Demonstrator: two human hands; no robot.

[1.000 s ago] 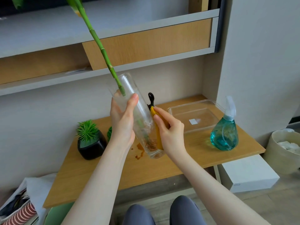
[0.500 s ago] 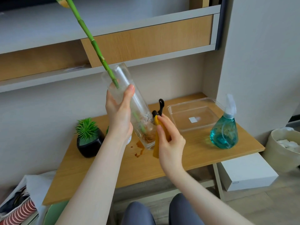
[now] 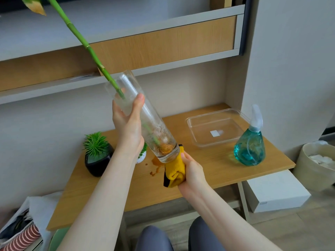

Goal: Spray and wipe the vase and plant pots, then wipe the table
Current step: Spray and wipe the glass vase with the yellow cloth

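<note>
Head view: my left hand (image 3: pixel 129 127) grips the tilted vase (image 3: pixel 145 122), right hand (image 3: pixel 192 171) clutches the cloth (image 3: pixel 174 169) at its base; next I'd wipe upward.

A clear plastic tray (image 3: pixel 215 130) has a small white sticker inside. On the floor sits a white box (image 3: pixel 277 192), and near it a round beige bin (image 3: pixel 315 165) with white stuff in it. A striped red cloth (image 3: pixel 21 240) lies low at the left.

Table (image 3: pixel 208 171) — pots (image 3: pixel 98 164), tray (image 3: pixel 215 131), sprayer (image 3: pixel 251 149).
</note>
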